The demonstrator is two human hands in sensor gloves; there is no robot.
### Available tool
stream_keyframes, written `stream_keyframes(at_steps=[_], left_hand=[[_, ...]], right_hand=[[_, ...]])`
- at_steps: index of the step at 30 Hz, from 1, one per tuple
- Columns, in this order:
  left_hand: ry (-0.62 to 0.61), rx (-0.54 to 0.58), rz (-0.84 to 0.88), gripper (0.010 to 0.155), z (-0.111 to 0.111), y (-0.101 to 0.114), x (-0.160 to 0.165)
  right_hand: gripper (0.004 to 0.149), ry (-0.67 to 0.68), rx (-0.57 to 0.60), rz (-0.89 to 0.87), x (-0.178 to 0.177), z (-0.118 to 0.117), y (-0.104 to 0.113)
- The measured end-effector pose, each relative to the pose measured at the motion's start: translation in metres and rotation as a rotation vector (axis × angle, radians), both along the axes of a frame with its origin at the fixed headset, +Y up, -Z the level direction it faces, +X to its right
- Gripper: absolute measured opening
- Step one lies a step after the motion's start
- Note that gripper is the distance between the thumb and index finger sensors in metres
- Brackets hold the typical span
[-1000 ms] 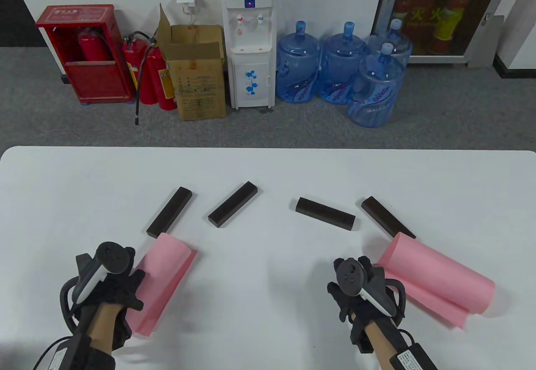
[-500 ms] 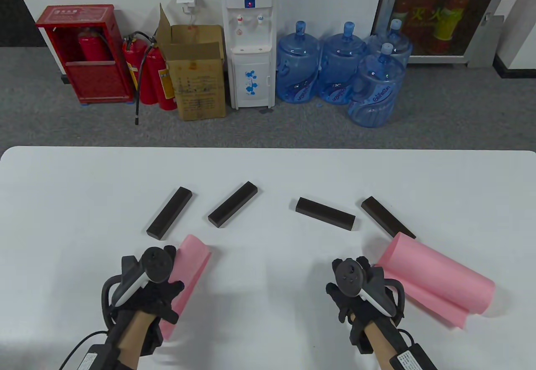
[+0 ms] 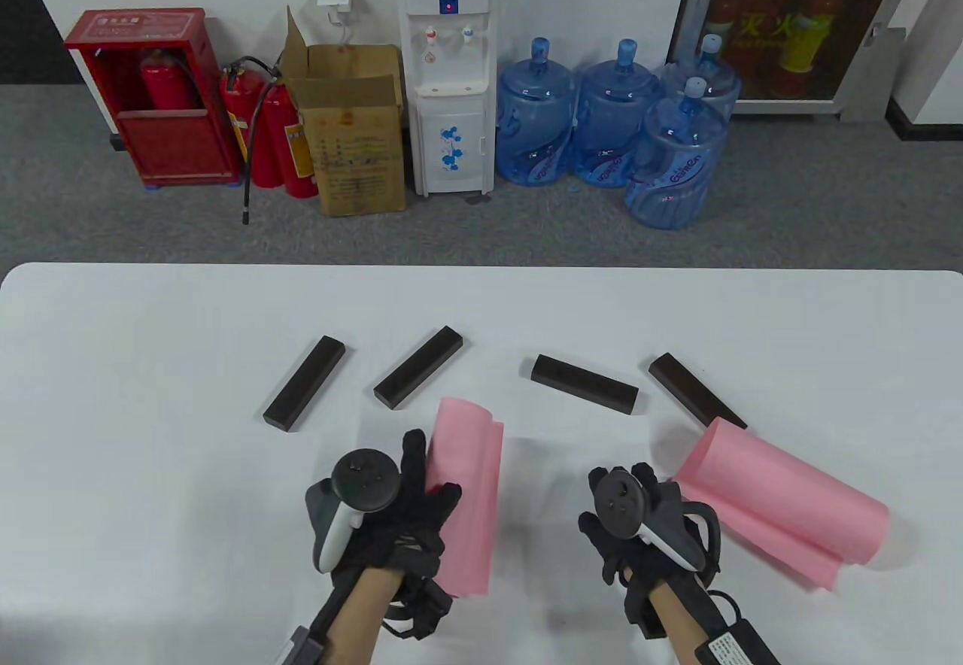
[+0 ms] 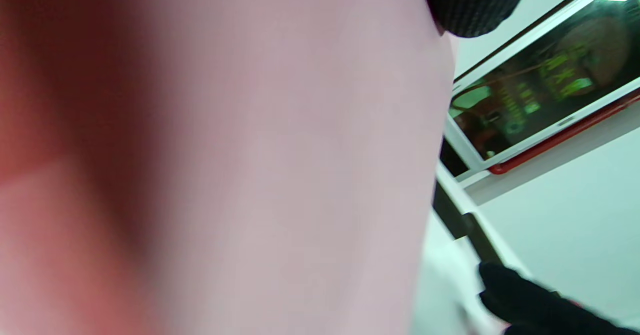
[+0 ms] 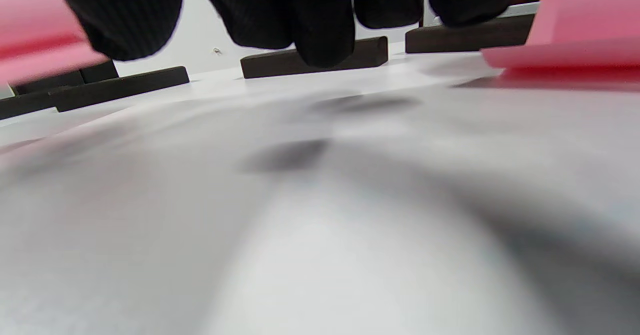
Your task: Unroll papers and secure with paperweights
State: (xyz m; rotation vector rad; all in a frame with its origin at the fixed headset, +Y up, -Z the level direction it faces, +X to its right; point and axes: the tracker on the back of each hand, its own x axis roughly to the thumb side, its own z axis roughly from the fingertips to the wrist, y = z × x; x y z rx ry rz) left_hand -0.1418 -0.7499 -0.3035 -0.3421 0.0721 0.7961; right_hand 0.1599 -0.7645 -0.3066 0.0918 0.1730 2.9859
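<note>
Left hand [image 3: 399,514] around pink roll [image 3: 466,499], right hand [image 3: 639,522] hovering empty

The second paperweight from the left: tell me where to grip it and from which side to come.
Take the second paperweight from the left across its narrow width near the middle, fingers on the two long sides, coming straight down from above. It is a slim dark bar lying flat on the table, slanted, with bare space on both long sides. The free right hand looks best placed.
</note>
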Motion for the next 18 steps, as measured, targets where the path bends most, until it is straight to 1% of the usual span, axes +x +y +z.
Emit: stream_keyframes(at_steps=[3, 5, 7, 10, 12, 14, 16, 18], left_hand=[[-0.009, -0.038, -0.049, 0.085, -0.001, -0.015, 0.005], [-0.01, -0.069, -0.056, 0.084, 0.0, -0.018, 0.005], [0.005, -0.053, -0.061, 0.084, 0.001, -0.018, 0.005], [-0.009, -0.066, -0.076, 0.083, 0.002, -0.016, 0.006], [-0.009, -0.064, -0.075, 0.082, 0.002, -0.017, 0.006], [-0.011, -0.074, -0.07, 0.082, 0.002, -0.017, 0.005], [-0.004, -0.079, -0.056, 0.081, 0.002, -0.018, 0.004], [0.001, -0.084, -0.045, 0.081, 0.002, -0.018, 0.002]], right_hand=[[0.072, 0.021, -0.005, 0.004, -0.005, 0.001, -0.001], [0.074, 0.051, -0.003, 0.0, -0.011, 0.002, 0.0], [0.078, 0.092, -0.004, -0.028, -0.02, 0.005, 0.003], [0.085, 0.155, -0.02, -0.09, -0.042, 0.006, 0.01], [0.088, 0.186, -0.057, -0.11, -0.059, 0.005, 0.012], [0.09, 0.207, -0.123, -0.066, -0.079, 0.002, 0.014], [0.094, 0.222, -0.169, -0.021, -0.098, -0.002, 0.015], [0.097, 0.221, -0.199, -0.015, -0.11, -0.007, 0.015]])
